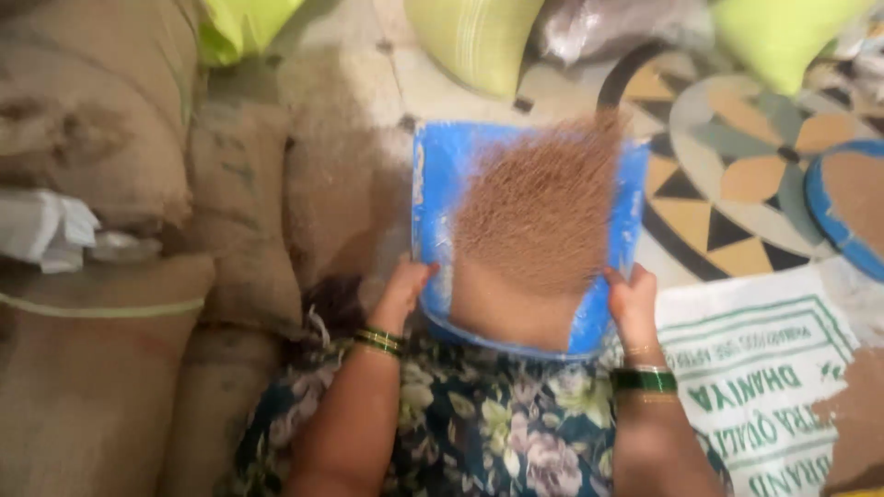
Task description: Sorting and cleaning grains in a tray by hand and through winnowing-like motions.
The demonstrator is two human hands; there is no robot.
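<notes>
A blue winnowing tray [433,198] is held out in front of me over my lap. My left hand [405,287] grips its left rim near the back corner, and my right hand [631,299] grips its right rim. Brown grain [543,207] is blurred in the air above the tray's middle and far part, and more grain [511,308] lies piled at the tray's near end. Both wrists wear green and gold bangles. A dark floral garment covers my lap below the tray.
Brown jute sacks [101,138] are stacked at the left. Yellow-green bags [479,41] stand at the back. A second blue tray with grain [852,207] lies at the right on a patterned tile floor [737,175]. A white printed sack [764,387] is spread at lower right.
</notes>
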